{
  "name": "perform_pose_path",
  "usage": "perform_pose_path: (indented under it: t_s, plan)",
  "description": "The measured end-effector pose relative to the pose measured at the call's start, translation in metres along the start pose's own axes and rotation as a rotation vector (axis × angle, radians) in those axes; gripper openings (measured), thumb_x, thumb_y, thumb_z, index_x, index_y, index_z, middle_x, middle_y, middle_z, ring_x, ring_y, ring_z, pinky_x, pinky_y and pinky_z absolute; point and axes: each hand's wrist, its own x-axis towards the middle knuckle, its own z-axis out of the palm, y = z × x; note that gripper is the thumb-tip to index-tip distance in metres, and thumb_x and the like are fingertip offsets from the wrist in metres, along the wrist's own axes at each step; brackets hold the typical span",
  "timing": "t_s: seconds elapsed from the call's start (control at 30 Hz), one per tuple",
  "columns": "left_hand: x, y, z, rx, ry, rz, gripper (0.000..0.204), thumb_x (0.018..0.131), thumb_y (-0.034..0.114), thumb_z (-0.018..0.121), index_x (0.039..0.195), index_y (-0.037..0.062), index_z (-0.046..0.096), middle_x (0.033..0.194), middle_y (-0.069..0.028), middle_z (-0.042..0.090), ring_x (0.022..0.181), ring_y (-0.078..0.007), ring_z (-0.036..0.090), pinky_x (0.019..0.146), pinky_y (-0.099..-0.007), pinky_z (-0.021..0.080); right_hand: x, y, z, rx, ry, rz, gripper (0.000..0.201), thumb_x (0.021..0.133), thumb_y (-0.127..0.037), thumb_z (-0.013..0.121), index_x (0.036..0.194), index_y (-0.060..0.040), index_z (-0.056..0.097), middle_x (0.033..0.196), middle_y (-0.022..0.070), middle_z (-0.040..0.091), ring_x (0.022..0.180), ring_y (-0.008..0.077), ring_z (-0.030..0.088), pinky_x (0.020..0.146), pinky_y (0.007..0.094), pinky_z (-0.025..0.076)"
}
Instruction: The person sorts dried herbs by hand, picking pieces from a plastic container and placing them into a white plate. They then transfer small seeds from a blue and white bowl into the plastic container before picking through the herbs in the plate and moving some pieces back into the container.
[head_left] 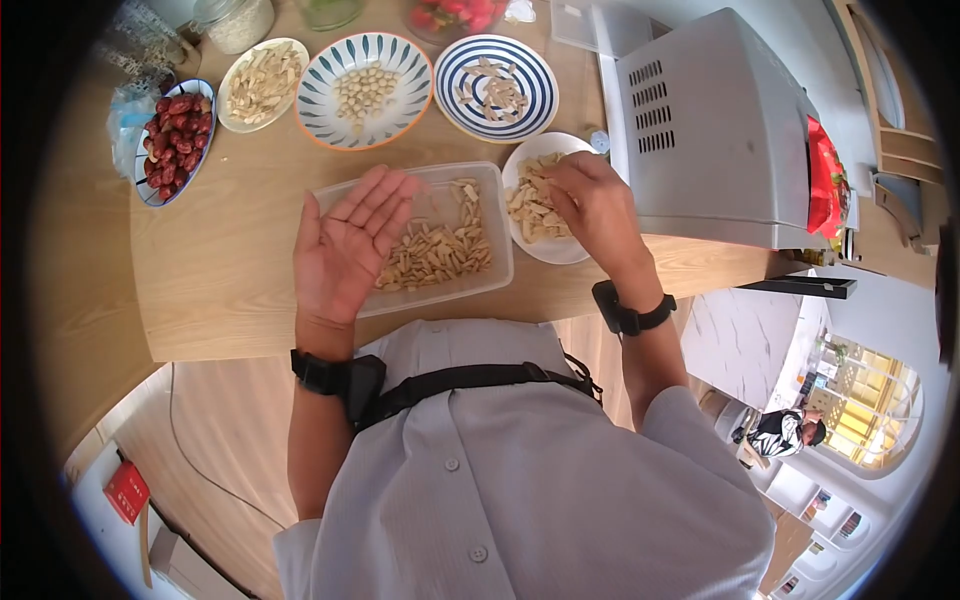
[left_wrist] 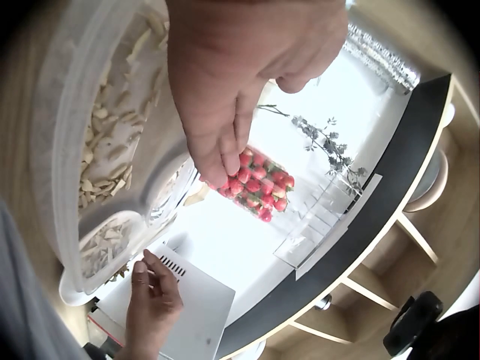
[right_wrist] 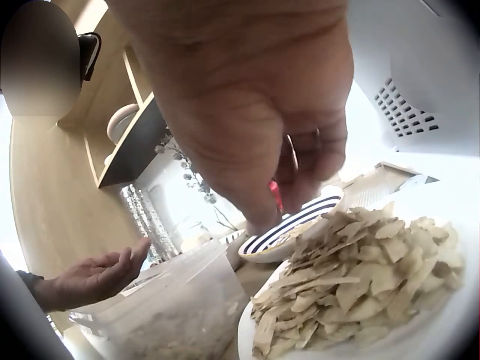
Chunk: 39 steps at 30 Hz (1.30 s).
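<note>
My left hand (head_left: 350, 240) is palm up with its fingers extended, above the left part of a clear plastic container (head_left: 505, 235) holding pale, elongated pieces. Nothing lies on the palm. My right hand (head_left: 600, 215) hangs over a white plate (head_left: 562, 250) of thin pale slices (head_left: 535, 205). Its fingers bend loosely, with the thumb near the index finger; in the right wrist view the right hand (right_wrist: 255, 112) stands above the heaped slices (right_wrist: 367, 277), and a gap shows between thumb and fingers. No piece is visible in its grasp, though the fingertips are partly hidden.
Behind the container stand a blue-striped plate (head_left: 548, 90), an orange-rimmed plate (head_left: 320, 120) of round pale pieces and a plate of pale slices (head_left: 262, 85). Red dates (head_left: 180, 140) fill a dish at far left. A grey appliance (head_left: 700, 140) stands right; another person (head_left: 785, 432) is farther away.
</note>
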Motion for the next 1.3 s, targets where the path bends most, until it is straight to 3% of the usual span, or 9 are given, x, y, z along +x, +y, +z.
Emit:
perform_pose_path:
  t_s: [0.1,0.23,0.43,0.53,0.63,0.93,1.03,1.13,1.3]
  plan:
    - [0.0,0.001,-0.004,-0.061,-0.033,0.079,0.08,0.112,0.055,0.025,0.154,-0.0127,0.034,0.159,-0.0299,0.041,0.152,-0.0401,0.036,0.127,-0.0483,0.031,0.008,-0.027,0.018,0.284,0.0,-0.096,0.028,0.086,-0.003,0.076,0.113,-0.0062,0.075,0.103,0.0113,0.071,0.091,0.0325,0.069,0.082,0.0416,0.057]
    - [0.0,0.004,-0.009,-0.071,-0.094,0.079,0.077,0.113,0.053,0.028,0.155,-0.0114,0.035,0.16,-0.0284,0.041,0.152,-0.0394,0.036,0.127,-0.0486,0.03,0.023,-0.083,0.05,0.257,-0.479,-0.44,0.038,0.089,-0.014,0.066,0.127,-0.0132,0.071,0.131,0.0098,0.065,0.127,0.0319,0.058,0.103,0.0445,0.051]
    - [-0.003,0.006,-0.013,-0.064,-0.093,0.098,0.074,0.113,0.05,0.031,0.156,-0.0106,0.033,0.162,-0.0265,0.039,0.154,-0.0374,0.034,0.128,-0.0478,0.029,0.018,-0.081,0.076,0.075,-0.494,-0.643,0.042,0.093,-0.019,0.06,0.133,-0.0236,0.069,0.154,0.0057,0.047,0.144,0.0313,0.042,0.111,0.064,0.039]
    - [-0.001,0.006,-0.016,-0.051,-0.117,0.094,0.073,0.113,0.049,0.032,0.156,-0.0102,0.032,0.163,-0.0257,0.038,0.155,-0.0365,0.032,0.129,-0.0473,0.027,0.017,-0.075,0.09,0.098,-0.427,-0.745,0.04,0.093,-0.024,0.059,0.13,-0.0282,0.07,0.152,0.0045,0.05,0.142,0.0314,0.045,0.106,0.0525,0.044]
    - [-0.001,0.007,-0.017,-0.05,-0.138,0.088,0.074,0.113,0.049,0.031,0.157,-0.0103,0.032,0.163,-0.0258,0.038,0.155,-0.0366,0.032,0.129,-0.0473,0.027,0.016,-0.076,0.091,0.112,-0.437,-0.819,0.039,0.093,-0.024,0.059,0.13,-0.0293,0.07,0.154,0.0035,0.049,0.143,0.03,0.045,0.107,0.0524,0.043]
    - [-0.001,0.007,-0.016,-0.035,-0.139,0.071,0.074,0.113,0.05,0.031,0.157,-0.0104,0.031,0.162,-0.0263,0.038,0.155,-0.037,0.032,0.129,-0.0472,0.026,0.013,-0.078,0.089,0.092,-0.629,-0.815,0.03,0.086,-0.019,0.066,0.115,-0.0183,0.074,0.134,0.0084,0.061,0.126,0.0301,0.06,0.084,0.0414,0.058]
    - [0.0,0.005,-0.015,-0.042,-0.112,0.068,0.076,0.113,0.052,0.029,0.155,-0.0109,0.034,0.16,-0.0276,0.042,0.152,-0.038,0.037,0.128,-0.0479,0.029,0.005,-0.074,0.101,0.14,-0.483,-0.744,0.018,0.084,-0.015,0.067,0.099,-0.0133,0.076,0.116,0.0113,0.07,0.108,0.0334,0.069,0.078,0.0454,0.059]
    - [-0.001,0.005,-0.017,-0.003,-0.101,0.043,0.074,0.113,0.051,0.029,0.156,-0.0098,0.035,0.16,-0.0263,0.042,0.153,-0.0366,0.036,0.128,-0.0475,0.028,0.011,-0.07,0.1,0.254,-0.582,-0.575,0.01,0.083,-0.011,0.067,0.089,-0.0081,0.074,0.094,0.0152,0.072,0.091,0.0367,0.073,0.073,0.0472,0.058]
    - [-0.002,0.002,-0.012,0.177,0.053,-0.043,0.071,0.113,0.05,0.028,0.153,-0.008,0.041,0.157,-0.0252,0.046,0.149,-0.0342,0.042,0.126,-0.0467,0.031,0.024,-0.069,0.081,0.351,-0.591,-0.398,0.012,0.084,-0.008,0.066,0.092,-0.0023,0.072,0.083,0.0191,0.069,0.085,0.0383,0.071,0.072,0.0465,0.056]
